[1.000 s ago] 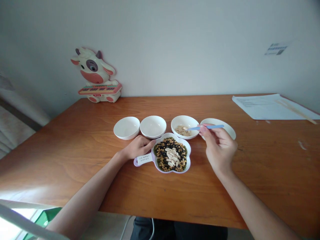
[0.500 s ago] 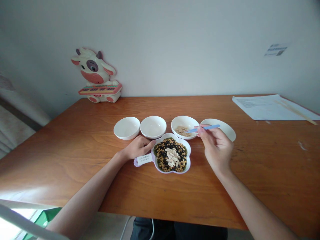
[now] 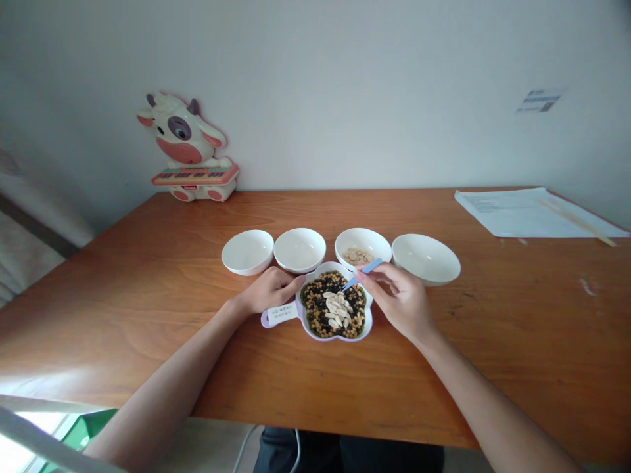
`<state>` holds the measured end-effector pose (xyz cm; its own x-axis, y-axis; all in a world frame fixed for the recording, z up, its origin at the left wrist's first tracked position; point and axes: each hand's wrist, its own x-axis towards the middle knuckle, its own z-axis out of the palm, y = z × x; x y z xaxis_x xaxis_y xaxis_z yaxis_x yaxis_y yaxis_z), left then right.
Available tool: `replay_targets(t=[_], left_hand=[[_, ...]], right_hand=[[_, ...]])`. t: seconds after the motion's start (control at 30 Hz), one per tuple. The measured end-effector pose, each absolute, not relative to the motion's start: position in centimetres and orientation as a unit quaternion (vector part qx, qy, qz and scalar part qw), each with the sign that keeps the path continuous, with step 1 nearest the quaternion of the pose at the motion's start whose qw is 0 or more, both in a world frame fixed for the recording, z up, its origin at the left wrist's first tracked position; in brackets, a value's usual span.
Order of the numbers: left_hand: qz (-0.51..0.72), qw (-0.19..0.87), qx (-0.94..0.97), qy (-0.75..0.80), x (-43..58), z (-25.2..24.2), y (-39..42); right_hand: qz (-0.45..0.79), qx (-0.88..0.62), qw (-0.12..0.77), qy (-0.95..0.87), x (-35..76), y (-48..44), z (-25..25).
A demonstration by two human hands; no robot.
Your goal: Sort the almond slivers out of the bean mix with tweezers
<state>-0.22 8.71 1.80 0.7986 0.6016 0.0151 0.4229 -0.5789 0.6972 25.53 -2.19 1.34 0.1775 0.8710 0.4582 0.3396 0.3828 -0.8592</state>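
Note:
My right hand [image 3: 401,299] pinches a pair of blue tweezers [image 3: 363,273], their tips over the far part of a flower-shaped dish [image 3: 369,325]. Whether a seed sits between the tips is too small to tell. The dish has a lilac handle with a paper label [image 3: 282,313]. In it, pale flat seeds [image 3: 338,310], which look like pumpkin seeds, lie heaped on black, yellow and some green grains. My left hand [image 3: 271,289] is closed at the dish's left rim, its thumb against the edge. Behind the dish, a white bowl [image 3: 379,243] holds several similar pale seeds.
Two white bowls, one at far left [image 3: 247,253] and one beside it [image 3: 300,249], stand in the row. Another white bowl [image 3: 426,259] stands at its right end. A toy cow with a keyboard [image 3: 190,151] is at the back left, papers [image 3: 537,213] at the back right.
My right hand has brought the tweezers from the seed bowl toward me and left, over the flower-shaped dish. My left hand keeps its place at the rim.

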Motion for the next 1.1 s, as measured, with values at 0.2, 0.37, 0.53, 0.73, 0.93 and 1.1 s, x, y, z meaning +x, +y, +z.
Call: replay_targets(t=[0.2, 0.37, 0.53, 0.73, 0.93, 1.1], left_hand=[[0.131, 0.356, 0.877, 0.296, -0.22, 1.69, 8.67], [0.131, 0.361, 0.876, 0.293, -0.18, 1.79, 8.58], [0.134, 0.361, 0.877, 0.289, -0.20, 1.79, 8.68], [0.137, 0.360, 0.881, 0.276, -0.31, 1.46, 8.79], [0.157, 0.352, 0.883, 0.269, -0.19, 1.54, 8.64], [0.154, 0.346, 0.885, 0.272, -0.21, 1.68, 8.65]], right_hand=[[0.222, -0.511, 0.556, -0.616, 25.62, -2.30, 1.21], [0.233, -0.514, 0.550, -0.615, 25.55, -2.28, 1.15], [0.227, -0.526, 0.537, -0.619, 25.58, -2.29, 1.07], [0.201, -0.528, 0.533, -0.630, 25.66, -2.35, 1.03], [0.188, -0.530, 0.550, -0.617, 25.78, -2.29, 0.82], [0.153, -0.530, 0.574, -0.605, 25.89, -2.20, 0.65]])
